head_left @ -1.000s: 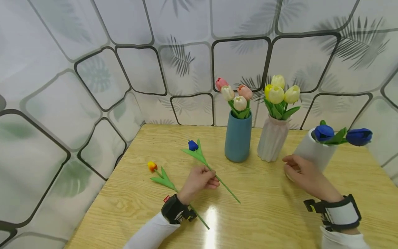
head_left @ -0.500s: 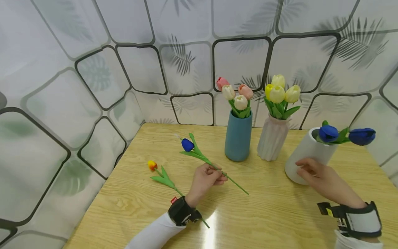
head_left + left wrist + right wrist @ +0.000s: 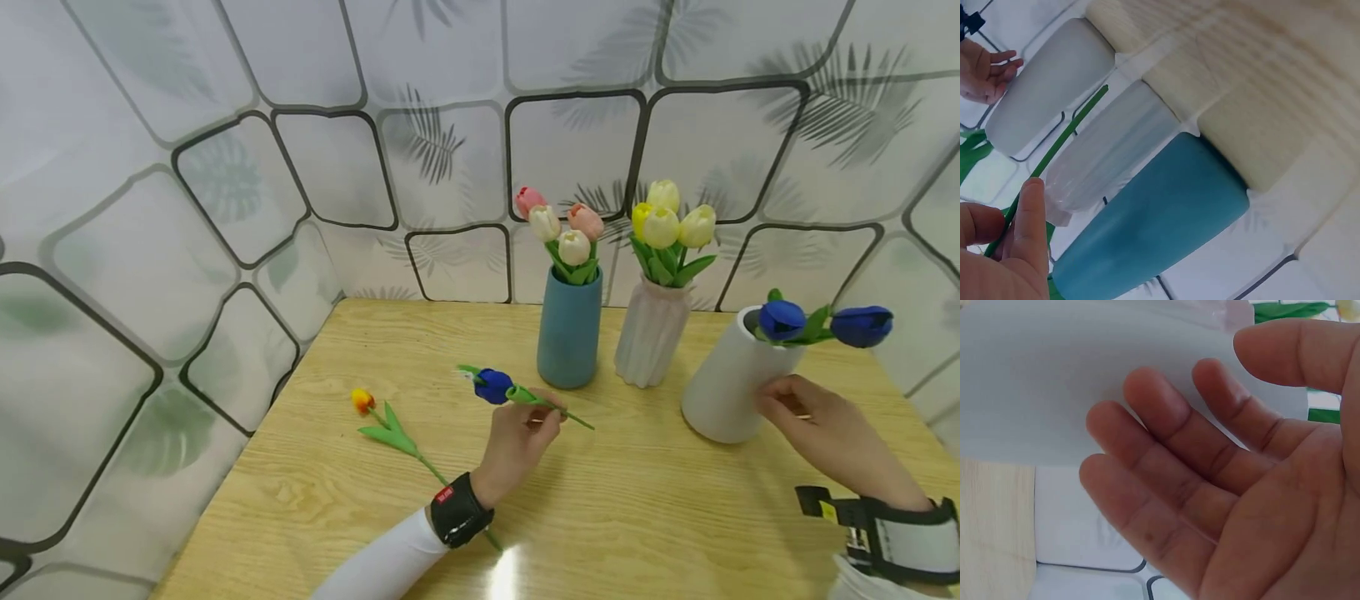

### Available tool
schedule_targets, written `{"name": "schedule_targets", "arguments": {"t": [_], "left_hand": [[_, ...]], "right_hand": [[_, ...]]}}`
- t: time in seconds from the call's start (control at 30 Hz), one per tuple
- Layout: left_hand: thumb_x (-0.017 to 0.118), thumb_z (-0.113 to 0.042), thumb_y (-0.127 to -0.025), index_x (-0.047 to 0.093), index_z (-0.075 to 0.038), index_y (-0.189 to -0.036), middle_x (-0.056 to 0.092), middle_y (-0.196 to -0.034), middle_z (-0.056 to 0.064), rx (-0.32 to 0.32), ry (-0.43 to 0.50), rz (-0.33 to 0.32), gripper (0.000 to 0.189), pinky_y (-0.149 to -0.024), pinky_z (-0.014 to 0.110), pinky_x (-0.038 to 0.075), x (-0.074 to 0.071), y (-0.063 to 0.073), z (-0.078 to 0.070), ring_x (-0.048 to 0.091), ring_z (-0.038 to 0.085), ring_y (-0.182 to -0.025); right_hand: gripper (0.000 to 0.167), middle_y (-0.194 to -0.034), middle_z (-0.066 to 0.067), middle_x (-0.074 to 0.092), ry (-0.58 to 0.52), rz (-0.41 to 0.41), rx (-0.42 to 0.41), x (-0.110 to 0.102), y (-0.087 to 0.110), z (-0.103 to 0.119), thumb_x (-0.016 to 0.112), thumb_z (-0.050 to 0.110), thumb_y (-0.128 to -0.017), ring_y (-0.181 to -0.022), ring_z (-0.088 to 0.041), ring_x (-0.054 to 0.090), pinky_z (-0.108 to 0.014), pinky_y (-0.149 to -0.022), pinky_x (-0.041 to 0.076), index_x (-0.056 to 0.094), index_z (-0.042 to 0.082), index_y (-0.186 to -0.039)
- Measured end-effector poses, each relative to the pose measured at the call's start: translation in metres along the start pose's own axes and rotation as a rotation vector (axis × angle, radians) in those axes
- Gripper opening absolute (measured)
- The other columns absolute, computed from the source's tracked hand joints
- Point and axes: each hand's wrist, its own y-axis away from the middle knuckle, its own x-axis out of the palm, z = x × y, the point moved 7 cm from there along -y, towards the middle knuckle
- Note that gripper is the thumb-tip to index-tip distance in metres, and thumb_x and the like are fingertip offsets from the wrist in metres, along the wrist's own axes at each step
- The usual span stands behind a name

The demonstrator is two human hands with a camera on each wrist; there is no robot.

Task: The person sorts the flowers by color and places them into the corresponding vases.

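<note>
My left hand pinches the green stem of a blue artificial tulip between thumb and fingers, above the table. In the left wrist view the bare stem points up past the vases. At the right, my right hand is beside a white vase holding two blue tulips. In the right wrist view its fingers are loosely bent with nothing in the palm, overlapping the white vase wall.
A teal vase holds pink and white tulips; beside it a ribbed pale vase holds yellow and cream tulips. An orange-yellow tulip lies on the wooden table under the left forearm. A patterned curtain hangs behind.
My left hand has moved to the right and away from me, turning the blue tulip so its stem lies flatter. My right hand has shifted right along the white vase.
</note>
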Motion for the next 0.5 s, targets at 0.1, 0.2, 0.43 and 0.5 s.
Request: {"name": "schedule_targets", "arguments": {"t": [0.1, 0.2, 0.43, 0.5], "left_hand": [[0.059, 0.005, -0.095, 0.068, 0.002, -0.104, 0.068, -0.084, 0.013, 0.069, -0.053, 0.030, 0.013, -0.060, 0.016, 0.051, 0.006, -0.003, -0.005, 0.063, 0.013, -0.067], [0.056, 0.005, -0.097, 0.065, 0.004, -0.110, 0.063, -0.080, 0.011, 0.103, -0.041, 0.092, 0.016, -0.055, 0.015, 0.041, 0.012, -0.005, -0.007, 0.046, 0.002, -0.062], [0.057, 0.009, -0.094, 0.060, 0.006, -0.119, 0.064, -0.088, 0.012, 0.317, -0.056, 0.149, 0.025, -0.064, 0.014, 0.046, 0.024, -0.014, -0.032, 0.052, 0.009, -0.068], [0.058, 0.009, -0.094, 0.060, 0.005, -0.119, 0.066, -0.092, 0.011, 0.388, -0.135, 0.137, 0.026, -0.070, 0.013, 0.048, 0.026, -0.020, -0.045, 0.057, 0.012, -0.074]], "right_hand": [[0.041, -0.111, -0.030, 0.062, 0.000, -0.028, 0.026, -0.001, -0.001, -0.005, 0.048, 0.033, -0.105, -0.099, -0.048, 0.060, -0.053, -0.072, 0.052, 0.056, -0.006, -0.117], [0.039, -0.109, -0.029, 0.062, -0.007, -0.056, 0.021, -0.002, -0.002, -0.009, 0.049, 0.031, -0.105, -0.096, -0.048, 0.061, -0.052, -0.070, 0.053, 0.055, -0.005, -0.115], [0.043, -0.111, -0.030, 0.056, -0.031, -0.094, 0.024, -0.002, -0.001, -0.019, 0.051, 0.031, -0.104, -0.095, -0.050, 0.059, -0.052, -0.067, 0.051, 0.047, -0.008, -0.121], [0.044, -0.112, -0.031, 0.054, -0.031, -0.091, 0.033, -0.002, -0.001, -0.021, 0.051, 0.031, -0.104, -0.095, -0.049, 0.058, -0.052, -0.067, 0.050, 0.044, -0.009, -0.122]]}}
